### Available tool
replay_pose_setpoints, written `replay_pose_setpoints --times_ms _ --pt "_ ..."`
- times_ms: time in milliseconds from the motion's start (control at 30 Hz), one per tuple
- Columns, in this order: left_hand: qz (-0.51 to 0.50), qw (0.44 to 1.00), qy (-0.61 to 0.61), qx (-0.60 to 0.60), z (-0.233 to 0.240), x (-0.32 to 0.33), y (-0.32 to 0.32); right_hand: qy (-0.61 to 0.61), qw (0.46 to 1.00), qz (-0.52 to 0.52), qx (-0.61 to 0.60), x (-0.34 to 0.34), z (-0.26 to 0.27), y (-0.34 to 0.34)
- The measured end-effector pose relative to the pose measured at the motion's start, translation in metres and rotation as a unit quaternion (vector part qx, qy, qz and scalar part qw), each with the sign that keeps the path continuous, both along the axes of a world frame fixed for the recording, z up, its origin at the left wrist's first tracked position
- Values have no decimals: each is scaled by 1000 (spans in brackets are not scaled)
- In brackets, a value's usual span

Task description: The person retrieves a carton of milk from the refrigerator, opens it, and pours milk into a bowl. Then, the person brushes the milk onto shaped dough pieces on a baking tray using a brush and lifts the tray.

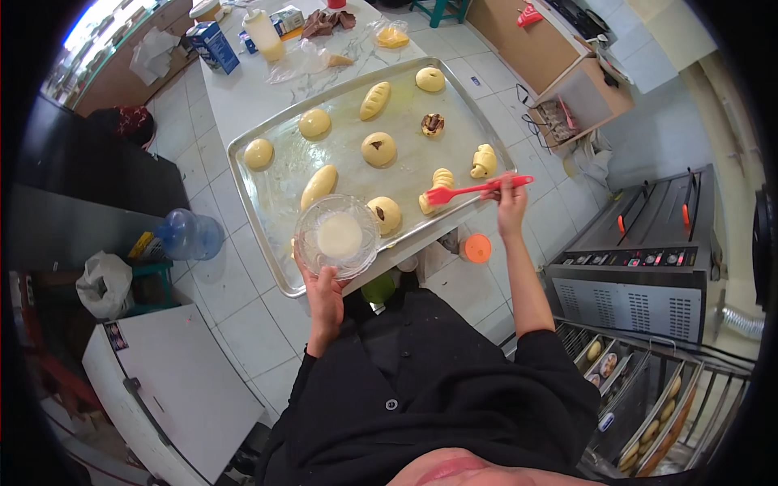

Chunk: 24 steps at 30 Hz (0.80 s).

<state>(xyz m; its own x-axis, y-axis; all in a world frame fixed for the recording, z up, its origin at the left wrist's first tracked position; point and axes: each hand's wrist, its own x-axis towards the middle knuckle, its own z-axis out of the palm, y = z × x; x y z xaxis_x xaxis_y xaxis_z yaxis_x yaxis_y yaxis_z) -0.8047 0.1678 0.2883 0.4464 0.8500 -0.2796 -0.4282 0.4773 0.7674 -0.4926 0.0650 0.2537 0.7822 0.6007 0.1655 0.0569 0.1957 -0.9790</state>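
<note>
My left hand (325, 297) grips a clear glass bowl (338, 237) of pale liquid above the near left part of a metal baking tray (358, 170). A red pastry brush (480, 189) is in my right hand (507, 200), its bristles at a ridged dough roll (428, 203) near the tray's front edge. Just beyond that hand lies a knotted-looking dough piece (484, 161). Several other shaped doughs share the tray, among them a round bun with a dark opening (378, 149), an oval loaf (319, 186) and a scored loaf (375, 101). The bowl partly covers nearby dough.
Behind the tray, the marble-patterned table (243, 97) holds a squeeze bottle (263, 36), a blue carton (213, 47) and a plastic piping bag (310, 61). A metal oven (632, 243) and a rack of trays (650, 395) stand at right. A water jug (189, 234) is at left.
</note>
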Motion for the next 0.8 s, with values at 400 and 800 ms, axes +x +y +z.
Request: replay_pose_setpoints --times_ms 400,800 --pt "95 995 2 36 6 17 -36 -168 985 -27 23 20 -1 2" --pt "105 994 -6 40 8 22 -40 -260 960 100 1 -17 -7 -9"
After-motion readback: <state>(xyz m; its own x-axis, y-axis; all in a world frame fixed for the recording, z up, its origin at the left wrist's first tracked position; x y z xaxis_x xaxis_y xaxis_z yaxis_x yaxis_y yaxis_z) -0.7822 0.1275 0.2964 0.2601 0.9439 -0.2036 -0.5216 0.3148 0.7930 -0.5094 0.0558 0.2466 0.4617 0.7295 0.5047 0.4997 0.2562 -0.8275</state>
